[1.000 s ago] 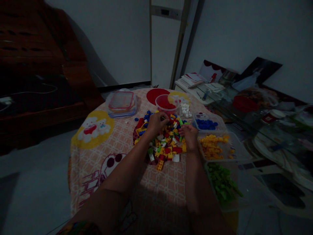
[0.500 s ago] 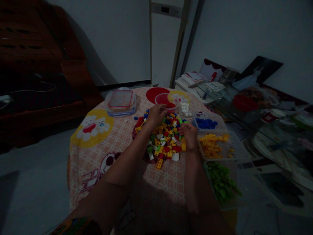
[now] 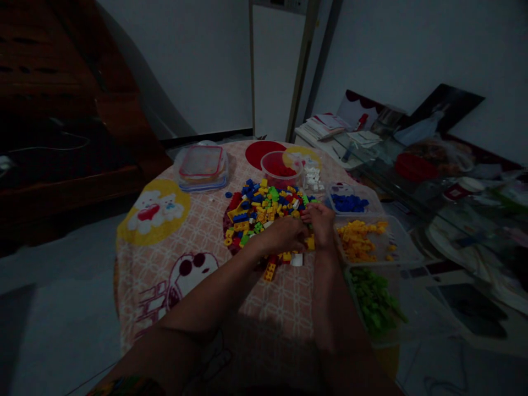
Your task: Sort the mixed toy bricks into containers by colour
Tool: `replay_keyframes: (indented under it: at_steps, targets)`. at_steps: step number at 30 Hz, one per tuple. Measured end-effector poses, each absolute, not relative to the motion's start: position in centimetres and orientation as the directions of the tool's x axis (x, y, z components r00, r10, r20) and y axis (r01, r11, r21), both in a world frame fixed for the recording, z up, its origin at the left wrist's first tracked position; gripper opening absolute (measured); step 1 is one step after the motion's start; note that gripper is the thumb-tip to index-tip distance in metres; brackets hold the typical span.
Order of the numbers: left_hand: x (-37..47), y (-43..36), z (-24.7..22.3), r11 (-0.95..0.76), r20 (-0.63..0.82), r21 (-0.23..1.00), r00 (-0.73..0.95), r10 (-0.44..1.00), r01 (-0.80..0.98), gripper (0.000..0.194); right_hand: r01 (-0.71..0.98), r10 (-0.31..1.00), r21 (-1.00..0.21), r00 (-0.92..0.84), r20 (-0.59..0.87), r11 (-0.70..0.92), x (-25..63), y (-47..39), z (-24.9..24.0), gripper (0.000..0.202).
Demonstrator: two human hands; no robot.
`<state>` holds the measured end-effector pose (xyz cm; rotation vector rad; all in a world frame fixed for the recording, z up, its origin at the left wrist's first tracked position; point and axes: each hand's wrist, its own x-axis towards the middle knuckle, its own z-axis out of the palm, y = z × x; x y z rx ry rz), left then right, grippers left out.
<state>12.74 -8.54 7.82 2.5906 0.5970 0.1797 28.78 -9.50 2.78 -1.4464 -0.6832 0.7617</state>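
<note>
While I look down through the head camera, a cloth-covered table (image 3: 264,308) takes up the middle of the frame. Behind it, at top centre, I see a tall white unit (image 3: 276,66); its panel, at the upper edge, is too small and dim for me to read. A heap of mixed bricks (image 3: 266,209) lies at the frame's centre. To its right sit three clear boxes (image 3: 406,242), with green bricks (image 3: 373,302) lowest, yellow bricks (image 3: 355,242) between and blue bricks (image 3: 348,203) uppermost. Lidded boxes (image 3: 202,165) are stacked left of centre. The left hand (image 3: 284,235) is over the heap's lower right, fingers bent; the right hand (image 3: 320,217) is near it at the heap's right edge, fingers curled. I cannot tell whether either grips a brick. At far right, the label on a red-and-white cup (image 3: 457,190) is illegible to me.
</note>
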Motion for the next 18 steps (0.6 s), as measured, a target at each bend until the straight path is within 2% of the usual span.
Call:
replay_keyframes:
  at_steps: [3, 5, 10, 14, 18]
  targets:
    - [13.4, -9.1, 7.2, -0.790, -0.033, 0.429, 0.881, 0.472, 0.439, 0.011, -0.045, 0.792, -0.999, 0.609, -0.047, -0.025, 28.8, -9.4, 2.7, 0.014]
    - [13.5, -9.0, 6.9, -0.780, -0.028, 0.451, 0.881, 0.473, 0.433, 0.012, -0.043, 0.792, -0.999, 0.609, -0.041, -0.019, 28.7, -9.4, 2.7, 0.015]
    - [12.7, -7.7, 6.6, -0.691, 0.066, 0.648, 0.880, 0.471, 0.321, 0.007, -0.004, 0.800, -1.000, 0.600, -0.008, -0.007, 28.8, -9.6, 2.4, 0.020]
    - [11.8, -6.4, 6.3, -0.520, 0.139, 0.817, 0.791, 0.596, 0.249, 0.017, 0.006, 0.797, -1.000, 0.604, 0.001, -0.004, 28.8, -9.6, 2.4, 0.020]
    - [11.5, -4.6, 5.8, -0.373, 0.155, 0.906, 0.662, 0.733, 0.201, 0.026, -0.024, 0.797, -0.999, 0.603, -0.041, -0.033, 28.8, -9.4, 2.5, 0.018]
